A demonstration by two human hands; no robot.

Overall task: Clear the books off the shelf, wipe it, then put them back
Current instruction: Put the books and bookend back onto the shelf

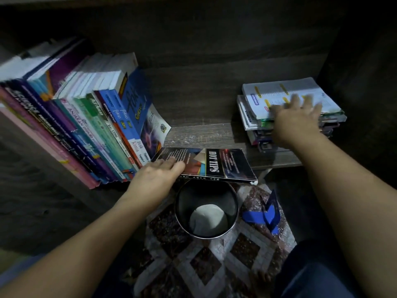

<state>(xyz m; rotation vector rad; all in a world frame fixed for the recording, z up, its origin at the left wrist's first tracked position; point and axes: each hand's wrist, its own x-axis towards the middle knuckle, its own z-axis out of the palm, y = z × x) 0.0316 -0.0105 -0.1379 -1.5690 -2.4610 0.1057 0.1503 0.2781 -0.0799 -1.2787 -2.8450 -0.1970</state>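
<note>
A dark wooden shelf [204, 100] holds a row of leaning books [90, 125] on its left side. A black "HOT TIPS" book [217, 164] lies flat at the shelf's front edge, partly overhanging it. My left hand [156, 175] rests on that book's left end, fingers straight on the cover. On the right stands a stack of flat books [279, 117] topped by a white one. My right hand [294, 117], blurred, lies with spread fingers on top of this stack.
On the patterned rug [214, 265] below the shelf stands a round metal bin [206, 209] holding a pale cloth [208, 220]. A blue bookend [266, 214] lies to its right. The shelf's dark side walls close in at left and right.
</note>
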